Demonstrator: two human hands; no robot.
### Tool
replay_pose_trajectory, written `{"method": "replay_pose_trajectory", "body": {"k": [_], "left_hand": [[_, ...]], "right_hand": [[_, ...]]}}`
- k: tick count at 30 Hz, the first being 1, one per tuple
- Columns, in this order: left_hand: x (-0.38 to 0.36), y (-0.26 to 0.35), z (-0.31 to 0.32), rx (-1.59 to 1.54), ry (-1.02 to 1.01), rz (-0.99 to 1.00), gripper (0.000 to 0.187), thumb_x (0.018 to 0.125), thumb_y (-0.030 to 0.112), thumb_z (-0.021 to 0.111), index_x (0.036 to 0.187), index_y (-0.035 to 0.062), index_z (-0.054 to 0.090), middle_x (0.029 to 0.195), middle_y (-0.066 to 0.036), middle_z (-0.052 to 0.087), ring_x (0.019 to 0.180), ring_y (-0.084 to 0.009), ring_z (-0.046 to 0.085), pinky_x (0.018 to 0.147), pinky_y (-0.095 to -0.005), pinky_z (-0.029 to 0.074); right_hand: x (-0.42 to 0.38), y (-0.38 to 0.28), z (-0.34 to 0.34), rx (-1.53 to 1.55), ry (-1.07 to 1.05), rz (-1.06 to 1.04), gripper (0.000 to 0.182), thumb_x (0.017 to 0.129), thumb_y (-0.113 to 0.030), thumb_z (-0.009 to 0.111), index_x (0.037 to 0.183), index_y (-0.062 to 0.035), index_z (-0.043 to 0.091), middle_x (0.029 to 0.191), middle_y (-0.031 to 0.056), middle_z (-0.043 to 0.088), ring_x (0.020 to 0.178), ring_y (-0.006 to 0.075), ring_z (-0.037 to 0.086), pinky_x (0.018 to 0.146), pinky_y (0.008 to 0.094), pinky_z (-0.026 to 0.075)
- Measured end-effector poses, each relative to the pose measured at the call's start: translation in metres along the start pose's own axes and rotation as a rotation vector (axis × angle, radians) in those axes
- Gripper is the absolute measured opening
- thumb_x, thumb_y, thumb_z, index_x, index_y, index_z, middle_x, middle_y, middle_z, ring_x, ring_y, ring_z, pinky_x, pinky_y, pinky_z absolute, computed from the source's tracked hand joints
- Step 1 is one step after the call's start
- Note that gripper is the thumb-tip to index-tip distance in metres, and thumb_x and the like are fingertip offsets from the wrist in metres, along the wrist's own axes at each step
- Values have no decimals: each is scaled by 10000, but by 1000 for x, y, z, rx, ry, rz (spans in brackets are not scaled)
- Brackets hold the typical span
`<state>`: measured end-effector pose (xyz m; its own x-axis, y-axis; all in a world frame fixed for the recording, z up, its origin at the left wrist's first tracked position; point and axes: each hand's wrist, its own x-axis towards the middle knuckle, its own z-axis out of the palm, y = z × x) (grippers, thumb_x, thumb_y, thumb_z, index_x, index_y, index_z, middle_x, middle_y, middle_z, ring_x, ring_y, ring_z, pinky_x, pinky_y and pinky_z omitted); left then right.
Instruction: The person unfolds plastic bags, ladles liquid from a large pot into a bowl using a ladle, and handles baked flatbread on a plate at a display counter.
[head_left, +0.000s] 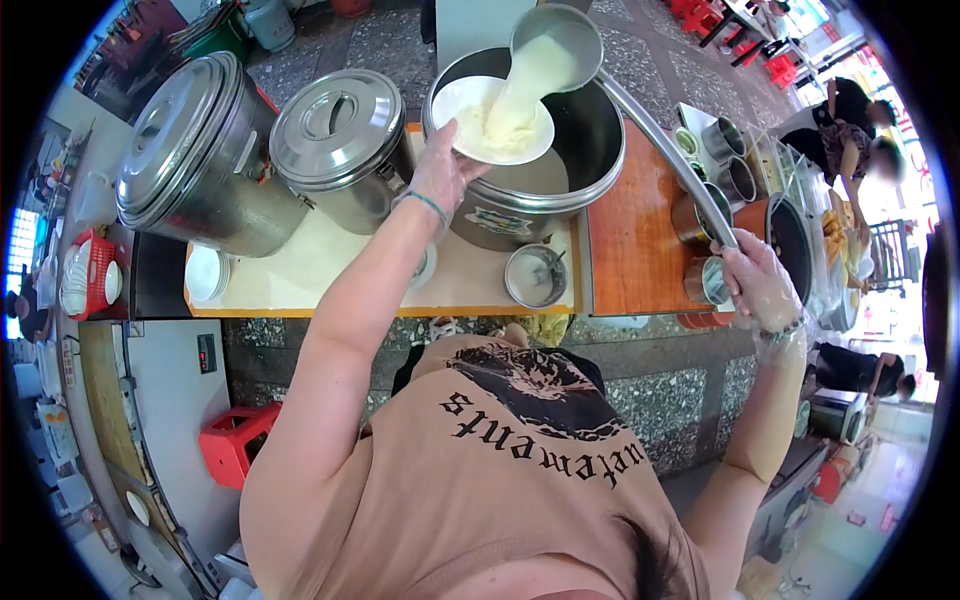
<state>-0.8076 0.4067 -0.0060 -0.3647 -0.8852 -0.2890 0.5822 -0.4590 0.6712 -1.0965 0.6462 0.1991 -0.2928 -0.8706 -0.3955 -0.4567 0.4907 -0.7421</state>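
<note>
My left hand (440,182), in a clear plastic glove, grips the rim of a white bowl (462,100) held over a large open steel pot (600,160). My right hand (762,283), also gloved, is closed round the end of a long metal handle. That handle belongs to a ladle (600,45), tilted above the bowl. Pale, milky liquid (530,80) streams from the ladle into the bowl, where pale contents show. More whitish liquid (530,175) lies inside the pot.
Two lidded steel pots (335,130) stand left of the open one. In front sits a small metal container (535,277) with white contents. Stacked white bowls (207,273) are at the counter's left; several metal containers (722,140) stand right. Other people (840,130) are at far right.
</note>
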Motion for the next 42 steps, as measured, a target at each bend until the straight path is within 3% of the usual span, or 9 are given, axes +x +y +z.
{"method": "replay_pose_trajectory", "body": {"k": [7,13,17,20,27,34,38,41,42], "left_hand": [[-3,-3,0,-44,42,-8,546,969,365,421,1367,8,312,1303,-196,468,1179,-310,519,1004,-465,438],[-10,-1,6,-31,5,31,542,976,357,409,1371,1,306,1313,-199,462,1195,-316,505,1007,-488,429],[-10,-4,2,-61,-1,33,546,972,366,413,1375,12,311,1323,-194,456,1201,-316,499,1007,-495,426],[-7,-6,-2,-59,-14,30,545,967,369,421,1375,21,319,1324,-182,460,1201,-311,498,1010,-494,421],[-6,-8,-10,-50,-21,50,541,959,388,421,1365,38,354,1318,-150,473,1194,-294,503,987,-478,428],[-26,7,-19,-10,-11,107,544,962,394,390,1367,33,349,1329,-157,474,1204,-296,497,998,-475,423],[-44,17,-23,-34,-25,165,524,966,374,377,1373,46,344,1340,-150,468,1213,-299,491,994,-474,433],[-58,21,-29,17,28,163,575,935,427,427,1378,69,351,1350,-131,467,1215,-299,491,977,-467,454],[-60,22,-35,28,66,168,566,937,426,423,1378,78,355,1345,-128,473,1209,-295,496,974,-475,449]], "right_hand": [[-18,-11,-1,60,55,-98,218,934,-215,511,1057,-40,552,569,-72,396,401,15,304,366,178,233],[-17,4,13,120,59,-71,188,916,-164,540,1060,-44,560,672,-61,430,545,9,361,462,178,278],[-16,13,28,-59,126,-62,234,898,-138,568,1099,-19,548,736,-21,491,621,59,419,529,228,357],[-5,33,36,-403,193,-317,260,856,-108,618,1074,8,540,727,101,544,635,174,502,607,307,431],[3,44,42,-449,204,-395,257,845,-95,622,1076,-11,544,738,105,557,659,178,513,620,293,426],[35,13,51,50,174,41,335,873,-116,550,1196,-33,512,837,108,595,713,197,542,662,323,449],[127,31,70,-393,68,-218,368,875,-49,475,1239,-96,498,944,179,618,848,256,618,728,379,482],[205,38,98,-791,-80,-131,368,836,-1,477,1192,-68,534,1075,202,620,965,315,638,768,443,524],[254,59,113,-883,-22,-99,281,819,-14,520,1077,-45,625,1054,188,645,948,307,645,771,423,538]]}}
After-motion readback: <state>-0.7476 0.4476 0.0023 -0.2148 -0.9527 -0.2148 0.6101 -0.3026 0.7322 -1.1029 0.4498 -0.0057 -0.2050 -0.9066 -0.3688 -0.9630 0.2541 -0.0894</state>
